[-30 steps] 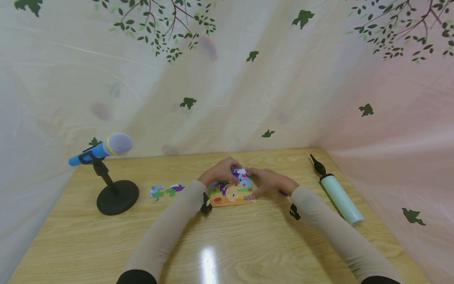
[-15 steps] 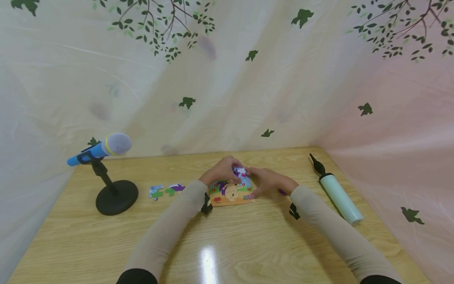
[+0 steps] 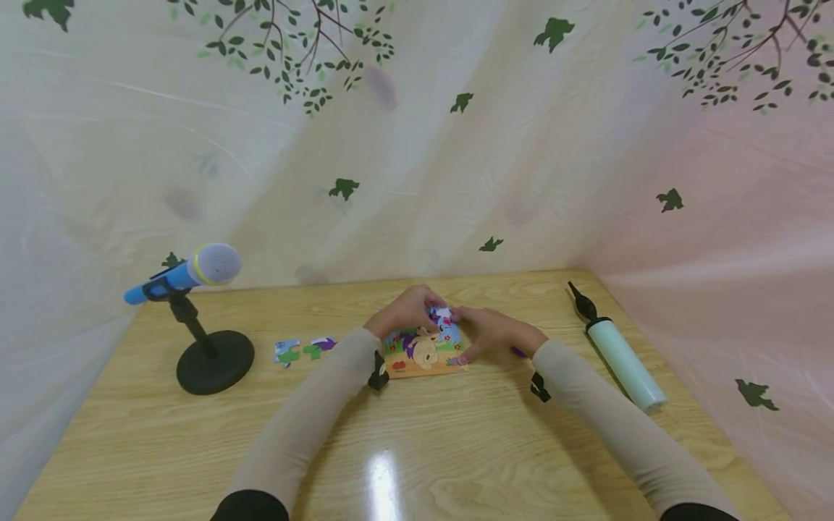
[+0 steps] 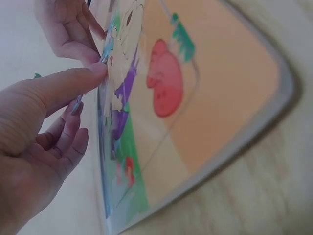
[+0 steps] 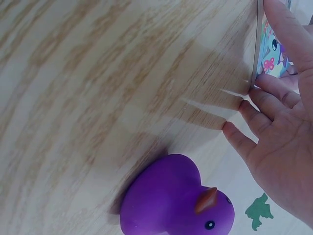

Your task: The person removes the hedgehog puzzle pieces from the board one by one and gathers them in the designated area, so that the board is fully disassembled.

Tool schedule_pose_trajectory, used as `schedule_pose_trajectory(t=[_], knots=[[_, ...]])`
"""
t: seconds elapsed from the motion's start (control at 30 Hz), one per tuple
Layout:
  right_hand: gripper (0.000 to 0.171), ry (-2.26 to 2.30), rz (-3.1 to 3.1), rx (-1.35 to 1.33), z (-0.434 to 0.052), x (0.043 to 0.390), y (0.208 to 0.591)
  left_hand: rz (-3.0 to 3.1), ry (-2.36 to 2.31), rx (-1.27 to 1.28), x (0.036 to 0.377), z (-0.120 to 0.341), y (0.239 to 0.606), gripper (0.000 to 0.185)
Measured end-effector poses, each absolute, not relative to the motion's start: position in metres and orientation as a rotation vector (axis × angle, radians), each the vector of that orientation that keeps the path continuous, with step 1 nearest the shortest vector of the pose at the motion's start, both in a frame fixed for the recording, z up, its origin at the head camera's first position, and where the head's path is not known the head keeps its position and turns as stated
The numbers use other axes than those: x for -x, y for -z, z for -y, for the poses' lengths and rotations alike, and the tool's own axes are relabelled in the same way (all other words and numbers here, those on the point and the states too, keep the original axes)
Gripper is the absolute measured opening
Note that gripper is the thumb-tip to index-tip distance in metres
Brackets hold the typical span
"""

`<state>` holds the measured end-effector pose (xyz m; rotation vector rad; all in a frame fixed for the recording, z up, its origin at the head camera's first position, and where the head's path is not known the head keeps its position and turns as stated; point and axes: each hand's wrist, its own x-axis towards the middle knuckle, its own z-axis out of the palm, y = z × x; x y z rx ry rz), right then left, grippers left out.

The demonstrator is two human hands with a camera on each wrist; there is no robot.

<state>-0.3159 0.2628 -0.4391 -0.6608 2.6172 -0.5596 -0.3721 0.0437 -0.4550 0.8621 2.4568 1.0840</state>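
A jigsaw puzzle board (image 3: 423,367), printed with a bright cartoon picture, lies flat on the table. My left hand (image 3: 405,312) arches over its upper left part. In the left wrist view the left thumb (image 4: 73,83) meets the picture surface, and the fingertips curl toward it around a thin puzzle piece (image 4: 78,99), mostly hidden. My right hand (image 3: 493,334) spans the board's right side, thumb at the lower corner and fingers at the upper one. In the right wrist view its other fingertips (image 5: 234,132) rest on the wood beside the board's edge.
Loose puzzle pieces (image 3: 287,352) lie left of the board. Further left stands a blue toy microphone (image 3: 182,275) on a round black base (image 3: 216,363). A purple rubber duck (image 5: 166,196) sits by the right wrist. A pale green hand pump (image 3: 627,365) lies near the right edge.
Almost nothing differs; both hands stay at the board in the same poses, with only a very slight shift of the whole view.
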Motion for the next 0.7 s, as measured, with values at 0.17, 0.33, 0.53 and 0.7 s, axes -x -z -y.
schedule_pose_trajectory(t=[0.17,0.33,0.53,0.7], knots=[[0.105,0.544,-2.620,0.674,-0.263,0.317,0.441,-2.488,-1.078,-0.886,0.373,-0.039,0.460,0.053],[0.103,0.541,-2.625,0.676,-0.263,0.316,0.442,-2.509,-1.122,-0.908,0.375,-0.032,0.466,0.052],[0.103,0.539,-2.624,0.644,-0.262,0.316,0.441,-2.509,-1.183,-0.932,0.377,-0.025,0.468,0.052],[0.103,0.527,-2.624,0.661,-0.262,0.317,0.441,-2.516,-1.209,-0.902,0.377,-0.019,0.463,0.055]])
